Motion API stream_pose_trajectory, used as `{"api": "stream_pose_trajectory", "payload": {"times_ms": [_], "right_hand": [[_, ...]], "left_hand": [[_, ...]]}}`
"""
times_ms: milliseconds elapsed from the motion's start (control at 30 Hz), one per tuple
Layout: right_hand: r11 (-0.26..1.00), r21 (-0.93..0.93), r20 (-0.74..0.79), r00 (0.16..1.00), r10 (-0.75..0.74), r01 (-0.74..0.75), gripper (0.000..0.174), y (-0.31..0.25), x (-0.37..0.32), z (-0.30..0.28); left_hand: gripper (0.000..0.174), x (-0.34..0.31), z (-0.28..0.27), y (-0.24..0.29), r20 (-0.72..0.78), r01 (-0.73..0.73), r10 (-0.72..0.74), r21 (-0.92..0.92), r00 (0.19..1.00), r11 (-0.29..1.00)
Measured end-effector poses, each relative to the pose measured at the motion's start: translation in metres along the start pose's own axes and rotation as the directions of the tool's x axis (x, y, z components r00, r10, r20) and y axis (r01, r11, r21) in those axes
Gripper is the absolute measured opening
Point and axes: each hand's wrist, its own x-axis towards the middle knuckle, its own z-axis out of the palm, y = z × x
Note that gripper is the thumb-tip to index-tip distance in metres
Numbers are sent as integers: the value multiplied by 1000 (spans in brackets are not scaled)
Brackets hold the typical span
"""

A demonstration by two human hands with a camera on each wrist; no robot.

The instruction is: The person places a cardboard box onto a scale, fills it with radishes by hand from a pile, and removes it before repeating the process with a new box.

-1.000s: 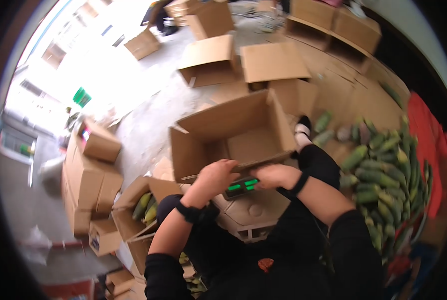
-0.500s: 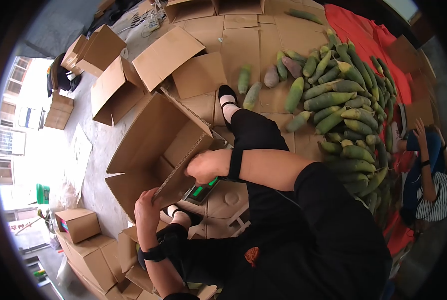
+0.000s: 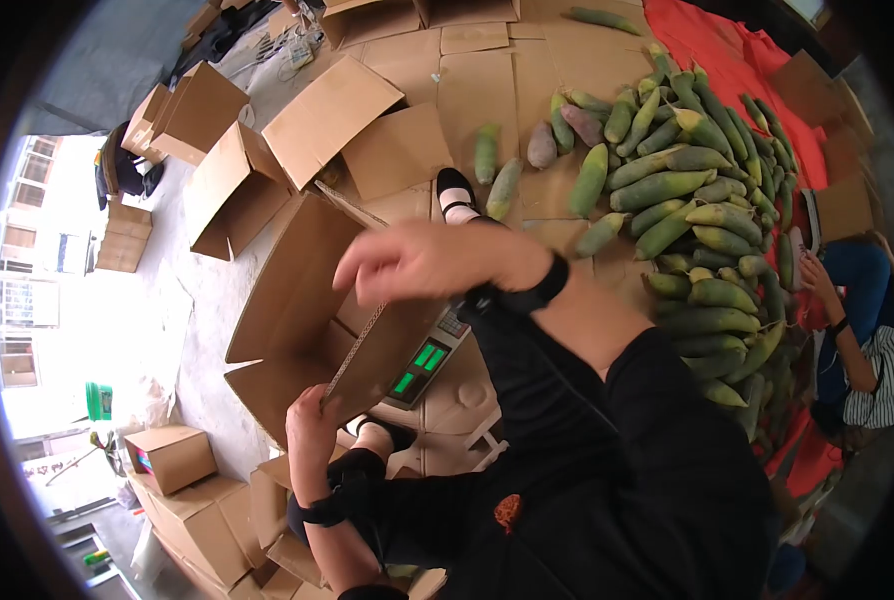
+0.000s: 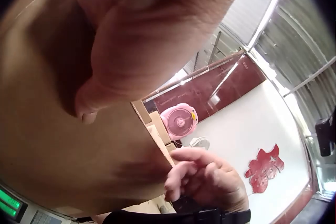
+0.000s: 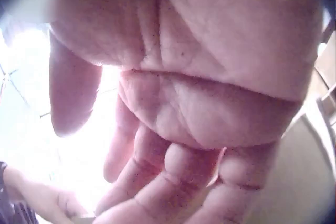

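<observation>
An open cardboard box (image 3: 292,275) stands tilted in front of me, its inside showing bare cardboard. My left hand (image 3: 310,432) grips the near wall by its upper edge; the left wrist view shows the thumb (image 4: 86,111) against the outer face, while its fingers are hidden behind the wall. Over the same edge, my right hand (image 3: 437,262) is raised and slightly blurred, fingers loosely bent and nothing in them. The right wrist view has its bare palm (image 5: 194,87). Below the box's near wall, a scale (image 3: 414,380) shows green lit digits.
A big pile of long green vegetables (image 3: 707,235) lies on the right beside red cloth (image 3: 712,45). Open boxes (image 3: 332,115) stand beyond, and stacked boxes (image 3: 202,520) at lower left. Another person (image 3: 872,370) sits at the far right. Cardboard sheets cover the floor.
The head view has swung right. My right hand has left the box's near wall and risen above its edge; the left hand has moved to the wall's left end and holds it there.
</observation>
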Motion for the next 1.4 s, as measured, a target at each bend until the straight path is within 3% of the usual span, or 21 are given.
{"api": "stream_pose_trajectory", "payload": {"times_ms": [67, 200, 267, 333, 400, 433, 500, 633, 700, 733, 800, 900, 1000, 1100, 1233, 1300, 1400], "right_hand": [[984, 169, -192, 978, 87, -54, 25, -4, -12, -28], [976, 153, -518, 829, 213, -156, 24, 53, -37, -91], [945, 42, -634, 722, 276, -324, 22, 108, -55, -112], [867, -10, -635, 673, 380, -499, 19, 182, -79, -130], [813, 171, -630, 572, 525, -557, 15, 231, -96, -122], [811, 175, -622, 576, 531, -558, 15, 241, -100, -117], [598, 356, -522, 379, 764, -718, 17, 258, -106, -105], [587, 447, -565, 296, 770, -675, 18, 296, -94, -89], [642, 594, -587, 285, 758, -485, 12, 314, -86, -85], [636, 597, -580, 285, 763, -489, 12, 324, -81, -86], [459, 638, -450, 185, 874, -619, 15, 347, -70, -94], [470, 709, -463, 155, 873, -526, 18, 353, -63, -85], [533, 652, -523, 189, 831, -539, 20, 408, -66, -84], [588, 667, -580, 177, 795, -457, 15, 394, -62, -79], [612, 620, -617, 177, 767, -491, 7, 353, -74, -72], [538, 796, -548, 45, 835, -277, 2, 370, -100, -73], [587, 739, -609, 44, 792, -331, 3, 327, -131, -73]], "left_hand": [[22, 0, -1, 3, -7, -5, 5, -11, 1000, 1000], [27, 3, -4, 11, -18, -21, 20, -47, 1000, 999], [29, 6, -4, 13, -13, -17, 17, -46, 1000, 999], [32, 8, -3, 12, -10, -37, 36, -47, 999, 998], [32, 10, -3, 13, -5, -29, 28, -49, 1000, 998], [33, 11, -3, 14, -1, -27, 27, -55, 1000, 998], [34, 14, -4, 17, 16, -5, 5, -44, 1000, 999], [36, 24, -2, 16, 52, 26, -24, -53, 998, 998], [37, 28, -1, 15, 74, 50, -46, -49, 996, 998], [38, 29, -2, 14, 89, 64, -60, -46, 994, 997], [39, 34, 0, 10, 104, 97, -91, -50, 990, 994], [40, 37, -1, 13, 123, 123, -117, -42, 986, 992], [41, 39, -2, 15, 133, 139, -133, -34, 982, 990], [40, 41, -2, 16, 137, 143, -135, -46, 981, 989], [40, 39, -3, 16, 132, 121, -116, -25, 984, 992], [39, 37, -4, 16, 115, 103, -99, -25, 988, 994], [37, 33, -3, 15, 93, 71, -69, -22, 993, 997]]}}
